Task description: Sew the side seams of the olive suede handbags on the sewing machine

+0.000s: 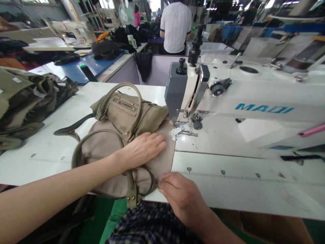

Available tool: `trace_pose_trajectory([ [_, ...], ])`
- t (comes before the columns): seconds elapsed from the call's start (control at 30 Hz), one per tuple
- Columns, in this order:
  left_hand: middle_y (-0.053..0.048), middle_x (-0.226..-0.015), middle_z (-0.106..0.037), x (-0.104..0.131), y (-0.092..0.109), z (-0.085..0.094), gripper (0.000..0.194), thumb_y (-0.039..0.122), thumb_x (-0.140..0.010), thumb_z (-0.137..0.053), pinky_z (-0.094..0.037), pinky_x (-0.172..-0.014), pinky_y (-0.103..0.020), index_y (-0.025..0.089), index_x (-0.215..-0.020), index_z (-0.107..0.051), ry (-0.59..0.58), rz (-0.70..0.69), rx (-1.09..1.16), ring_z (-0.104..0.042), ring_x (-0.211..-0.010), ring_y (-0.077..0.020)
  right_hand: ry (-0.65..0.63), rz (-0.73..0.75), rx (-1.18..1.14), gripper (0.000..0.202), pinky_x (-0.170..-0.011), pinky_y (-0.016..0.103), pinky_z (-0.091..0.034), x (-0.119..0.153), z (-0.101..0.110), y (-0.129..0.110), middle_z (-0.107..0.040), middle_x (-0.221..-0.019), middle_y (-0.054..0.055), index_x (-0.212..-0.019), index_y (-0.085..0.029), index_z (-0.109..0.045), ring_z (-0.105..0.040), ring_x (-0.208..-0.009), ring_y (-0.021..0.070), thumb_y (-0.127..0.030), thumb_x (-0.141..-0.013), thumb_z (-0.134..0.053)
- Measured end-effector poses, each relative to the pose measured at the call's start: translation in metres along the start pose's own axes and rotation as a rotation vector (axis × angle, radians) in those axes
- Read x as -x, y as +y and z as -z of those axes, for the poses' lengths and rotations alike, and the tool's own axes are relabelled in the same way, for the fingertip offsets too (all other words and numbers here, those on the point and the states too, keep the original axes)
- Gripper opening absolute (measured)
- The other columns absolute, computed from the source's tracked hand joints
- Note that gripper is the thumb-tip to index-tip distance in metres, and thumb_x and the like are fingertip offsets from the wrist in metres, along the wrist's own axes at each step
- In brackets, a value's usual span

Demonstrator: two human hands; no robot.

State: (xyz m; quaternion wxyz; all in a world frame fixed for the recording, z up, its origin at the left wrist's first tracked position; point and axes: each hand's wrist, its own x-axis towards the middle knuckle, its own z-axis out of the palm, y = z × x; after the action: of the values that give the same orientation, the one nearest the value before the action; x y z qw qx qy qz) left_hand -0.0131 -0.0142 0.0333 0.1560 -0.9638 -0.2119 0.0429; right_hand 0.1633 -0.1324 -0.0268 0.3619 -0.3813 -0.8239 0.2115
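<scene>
Our left hand (pixel 146 147): open, palm down, fingers lightly bent, resting on bag (pixel 119 118), on its pale lining. Our right hand (pixel 181 196): fingers curled closed, pinching bag's near right edge. Bag under and around left hand, long axis roughly away from us, lining edge pointing right toward sewing machine (pixel 228 98), beyond right hand. Counter (pixel 220 195) beneath both.
</scene>
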Motion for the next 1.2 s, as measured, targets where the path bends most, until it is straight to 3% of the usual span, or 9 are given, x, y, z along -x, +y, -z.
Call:
trace_pose_trajectory([
  [0.1, -0.003, -0.147, -0.048, -0.012, 0.002, -0.003, 0.040, 0.013, -0.098, -0.041, -0.039, -0.107, -0.041, 0.024, -0.135, -0.050, 0.161, -0.254, -0.007, -0.047, -0.131, -0.0185, 0.018, 0.020, 0.004, 0.021, -0.086, 0.029, -0.056, 0.001, -0.001, 0.001, -0.070, -0.090, 0.009, -0.095, -0.014, -0.069, -0.065, -0.093, 0.0195, -0.010, -0.096, -0.048],
  [0.2, -0.004, -0.153, -0.038, -0.015, 0.003, -0.006, 0.046, 0.014, -0.098, -0.034, -0.017, -0.121, -0.048, 0.018, -0.144, -0.039, 0.149, -0.194, -0.045, -0.029, -0.144, -0.0161, 0.035, 0.039, 0.002, 0.019, -0.089, 0.029, -0.056, 0.002, -0.002, 0.002, -0.070, -0.091, 0.010, -0.096, -0.012, -0.068, -0.064, -0.094, 0.0200, -0.009, -0.094, -0.050],
  [0.3, -0.011, -0.148, -0.045, -0.011, 0.001, -0.012, 0.046, 0.014, -0.097, -0.033, -0.010, -0.123, -0.050, 0.008, -0.141, -0.043, 0.129, -0.067, -0.046, -0.028, -0.145, -0.0175, 0.020, 0.038, 0.008, 0.019, -0.092, 0.030, -0.054, 0.002, -0.002, 0.002, -0.070, -0.092, 0.010, -0.098, -0.011, -0.068, -0.064, -0.095, 0.0200, -0.008, -0.094, -0.050],
  [0.4, -0.011, -0.138, -0.056, -0.007, -0.001, -0.018, 0.042, 0.014, -0.097, -0.034, -0.008, -0.123, -0.051, 0.008, -0.135, -0.050, 0.140, -0.031, -0.008, -0.032, -0.143, -0.0196, 0.014, 0.034, 0.042, 0.019, -0.092, 0.032, -0.053, 0.002, -0.002, 0.000, -0.069, -0.092, 0.010, -0.096, -0.012, -0.067, -0.063, -0.095, 0.0210, -0.008, -0.094, -0.049],
  [0.6, -0.011, -0.123, -0.062, -0.014, 0.001, -0.015, 0.044, 0.017, -0.092, -0.046, -0.027, -0.118, -0.039, 0.010, -0.134, -0.052, 0.069, 0.063, 0.270, -0.058, -0.115, -0.0205, 0.007, 0.054, 0.177, 0.026, -0.063, 0.032, -0.050, 0.000, 0.015, -0.005, -0.065, -0.073, 0.007, -0.090, -0.014, -0.067, -0.059, -0.070, 0.0200, -0.013, -0.098, -0.043],
  [0.83, -0.014, -0.128, -0.059, -0.024, 0.012, -0.009, 0.044, 0.014, -0.092, -0.043, -0.026, -0.117, -0.040, 0.004, -0.134, -0.052, 0.024, 0.119, 0.306, -0.056, -0.117, -0.0242, -0.044, 0.107, 0.154, 0.029, -0.065, 0.028, -0.052, -0.003, 0.037, 0.010, -0.068, -0.074, 0.006, -0.094, -0.014, -0.067, -0.062, -0.071, 0.0174, -0.015, -0.101, -0.039],
  [1.03, -0.013, -0.121, -0.063, -0.036, -0.013, -0.017, 0.037, 0.016, -0.092, -0.048, -0.027, -0.116, -0.039, 0.008, -0.128, -0.057, -0.008, 0.093, 0.272, -0.060, -0.112, -0.0226, -0.017, 0.142, 0.196, 0.024, -0.068, 0.029, -0.053, -0.017, 0.037, 0.028, -0.070, -0.078, 0.008, -0.093, -0.011, -0.069, -0.064, -0.074, 0.0192, -0.013, -0.099, -0.046],
  [1.13, -0.014, -0.118, -0.065, -0.034, -0.017, -0.007, 0.031, 0.026, -0.097, -0.048, -0.031, -0.114, -0.040, 0.009, -0.118, -0.063, -0.016, 0.092, 0.242, -0.060, -0.113, -0.0227, 0.002, 0.145, 0.233, 0.025, -0.068, 0.030, -0.054, -0.025, 0.036, 0.035, -0.070, -0.079, 0.009, -0.089, -0.010, -0.069, -0.064, -0.076, 0.0199, -0.010, -0.098, -0.046],
  [1.2, -0.015, -0.115, -0.067, -0.026, -0.008, 0.005, 0.036, 0.037, -0.098, -0.047, -0.033, -0.112, -0.046, 0.010, -0.113, -0.065, -0.012, 0.124, 0.224, -0.060, -0.112, -0.0258, 0.004, 0.142, 0.253, 0.027, -0.068, 0.030, -0.054, -0.030, 0.035, 0.039, -0.070, -0.078, 0.009, -0.088, -0.011, -0.069, -0.064, -0.075, 0.0196, -0.011, -0.099, -0.044],
])
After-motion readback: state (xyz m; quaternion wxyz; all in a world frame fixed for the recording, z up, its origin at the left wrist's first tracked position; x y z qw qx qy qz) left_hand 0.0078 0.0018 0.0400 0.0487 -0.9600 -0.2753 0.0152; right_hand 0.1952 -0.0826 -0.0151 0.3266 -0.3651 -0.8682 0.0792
